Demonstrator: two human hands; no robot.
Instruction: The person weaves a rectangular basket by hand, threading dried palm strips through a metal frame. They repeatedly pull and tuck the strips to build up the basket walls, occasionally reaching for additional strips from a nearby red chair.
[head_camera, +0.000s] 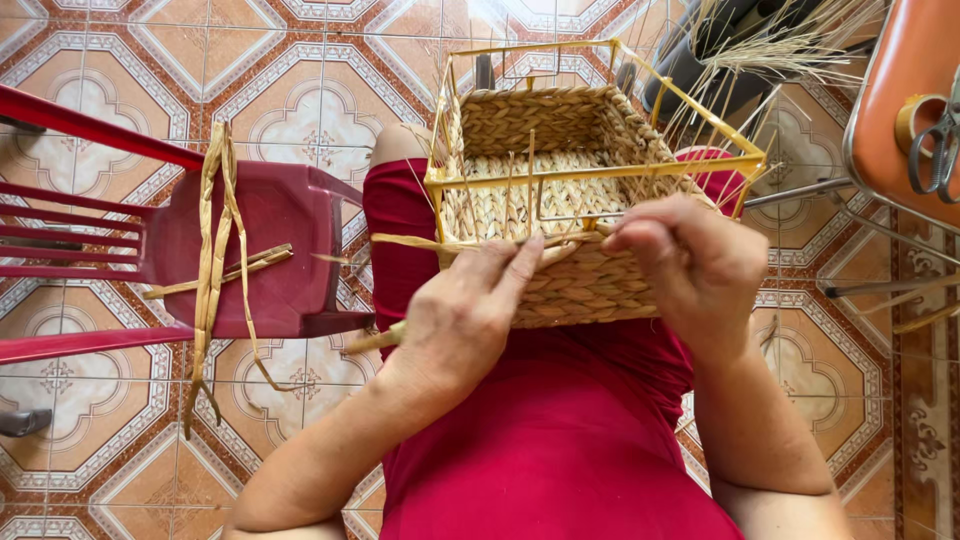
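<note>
A half-woven straw basket on a yellow wire frame rests on my lap, which is covered in red cloth. My left hand presses against the near woven wall, fingers on a flat straw strand that runs along the top of the weave. My right hand is closed around the same strand at the near right corner of the frame. Thin straw uprights stand along the frame's near side.
A dark red plastic chair stands to my left with loose straw strips draped over its seat. An orange chair with scissors and a tape roll is at right. Dry straw bundle lies beyond the basket. Patterned tile floor.
</note>
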